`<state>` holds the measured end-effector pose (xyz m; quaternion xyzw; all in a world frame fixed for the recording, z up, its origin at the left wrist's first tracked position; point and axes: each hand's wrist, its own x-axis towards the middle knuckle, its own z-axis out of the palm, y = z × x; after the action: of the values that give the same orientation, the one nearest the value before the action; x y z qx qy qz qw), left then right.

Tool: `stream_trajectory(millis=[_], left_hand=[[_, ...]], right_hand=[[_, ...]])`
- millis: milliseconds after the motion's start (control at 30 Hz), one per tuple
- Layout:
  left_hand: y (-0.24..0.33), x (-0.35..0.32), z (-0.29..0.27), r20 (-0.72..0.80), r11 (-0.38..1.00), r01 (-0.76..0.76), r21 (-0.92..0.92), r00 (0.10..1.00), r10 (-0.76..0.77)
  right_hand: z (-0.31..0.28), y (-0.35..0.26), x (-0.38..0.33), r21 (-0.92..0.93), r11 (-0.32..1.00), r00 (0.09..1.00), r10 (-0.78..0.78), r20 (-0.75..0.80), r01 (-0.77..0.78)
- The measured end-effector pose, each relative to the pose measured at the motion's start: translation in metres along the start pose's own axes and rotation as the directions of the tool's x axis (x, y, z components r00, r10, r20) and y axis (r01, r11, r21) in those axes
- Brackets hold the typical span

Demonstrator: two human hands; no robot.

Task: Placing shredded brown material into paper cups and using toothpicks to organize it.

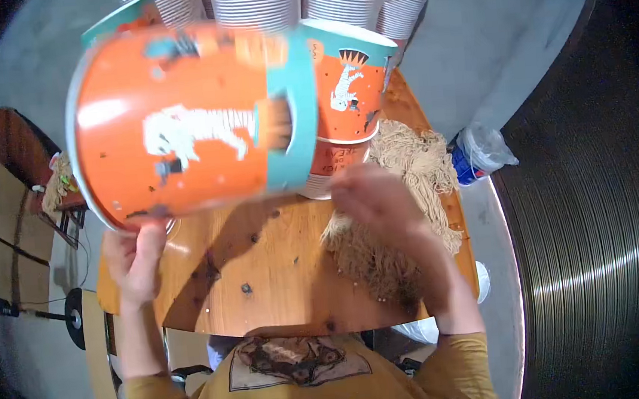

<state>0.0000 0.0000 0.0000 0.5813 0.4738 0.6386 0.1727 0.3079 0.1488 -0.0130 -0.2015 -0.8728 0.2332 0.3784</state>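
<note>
My left hand (pixel 135 259) holds up a large orange paper cup (pixel 178 120) with a teal rim and white animal drawings; it is tilted on its side close to the camera and blurred. My right hand (pixel 379 198) hovers blurred over a heap of tan stringy fibre (pixel 407 170) on the wooden table (pixel 265 271), beside a second orange cup (pixel 345 96) stacked on another one. Whether the right hand holds any fibre cannot be told.
Tall stacks of white ribbed cups (pixel 259 2) stand at the table's far edge. A plastic bag with a blue item (pixel 477 153) lies on the floor to the right. A small side table with more fibre (pixel 59 182) is at the left.
</note>
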Motion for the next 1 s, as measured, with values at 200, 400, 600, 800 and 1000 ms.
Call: stream_trajectory(millis=[200,400,600,800,1000], left_hand=[[0.026,-0.001,0.016,0.353,0.865,-0.040,0.500,0.922,-0.161],[0.012,-0.002,0.036,0.482,0.793,-0.246,0.557,0.873,-0.068],[0.014,-0.003,0.049,0.560,0.731,-0.365,0.576,0.828,-0.028],[0.007,-0.009,0.053,0.629,0.701,-0.416,0.579,0.775,-0.058],[0.004,-0.010,0.053,0.622,0.689,-0.414,0.595,0.780,-0.069]], right_hand=[[0.020,0.076,-0.046,-0.389,0.921,0.954,0.115,0.278,0.002],[0.028,0.071,-0.047,-0.340,0.940,0.953,0.139,0.270,-0.041],[0.040,0.074,-0.052,-0.356,0.934,0.994,0.071,0.088,-0.035],[0.051,0.073,-0.042,-0.564,0.821,0.939,0.118,0.324,0.092],[0.049,0.061,-0.039,-0.405,0.912,0.969,0.046,0.243,0.059]])
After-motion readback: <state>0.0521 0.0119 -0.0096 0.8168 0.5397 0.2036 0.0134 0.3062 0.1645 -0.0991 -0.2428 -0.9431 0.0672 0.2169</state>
